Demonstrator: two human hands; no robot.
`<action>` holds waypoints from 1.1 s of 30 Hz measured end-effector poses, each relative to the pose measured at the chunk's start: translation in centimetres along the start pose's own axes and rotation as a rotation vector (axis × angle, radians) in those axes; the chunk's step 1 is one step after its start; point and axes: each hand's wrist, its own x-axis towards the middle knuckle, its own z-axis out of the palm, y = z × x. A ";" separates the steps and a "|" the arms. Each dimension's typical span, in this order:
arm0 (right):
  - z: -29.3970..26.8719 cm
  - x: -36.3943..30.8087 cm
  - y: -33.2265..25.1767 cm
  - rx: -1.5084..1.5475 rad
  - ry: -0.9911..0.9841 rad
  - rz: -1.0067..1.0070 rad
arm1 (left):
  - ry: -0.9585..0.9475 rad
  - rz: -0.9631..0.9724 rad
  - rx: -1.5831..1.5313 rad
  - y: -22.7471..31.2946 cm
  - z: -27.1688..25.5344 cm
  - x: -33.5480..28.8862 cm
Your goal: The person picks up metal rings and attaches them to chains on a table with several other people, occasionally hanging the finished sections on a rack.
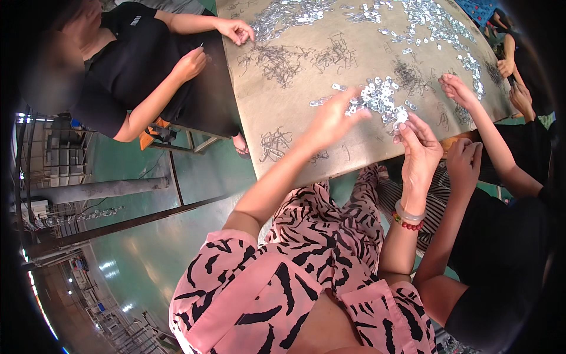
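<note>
My left hand [334, 123] is blurred, its thumb and fingers apart, over the left side of a pile of small silvery metal tabs [382, 89]. I make out nothing in it. Just right of that pile, my right hand [420, 143] is closed, with a shiny metal tab [401, 115] pinched between thumb and fingertips. Beaded bracelets [408, 222] circle that wrist. Thin dark wire hooks [275, 144] lie tangled on the brown-covered table [300, 112], left of my hands. Another bunch of wire hooks [411, 76] lies beyond the pile.
Across the left corner, a person in black [147, 65] works with both hands at the table edge. Close on my right, another person's hand [458, 91] is raised over the table. More metal tabs [295, 15] and wire hooks [277, 62] cover the far side.
</note>
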 end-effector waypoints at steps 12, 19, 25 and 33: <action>-1.1 -0.1 -2.2 -0.016 0.033 -0.045 | -0.399 0.385 1.002 -12.2 -5.8 10.2; -1.6 -1.8 -2.3 -0.102 0.040 -0.089 | -0.253 0.189 0.912 -12.3 -5.9 8.2; -1.6 -3.3 -1.8 -0.122 0.011 -0.106 | -0.266 0.138 0.781 -11.5 -7.6 8.3; -1.2 -5.5 -2.3 -0.101 0.023 -0.099 | -0.183 0.047 0.626 -3.7 -8.5 7.1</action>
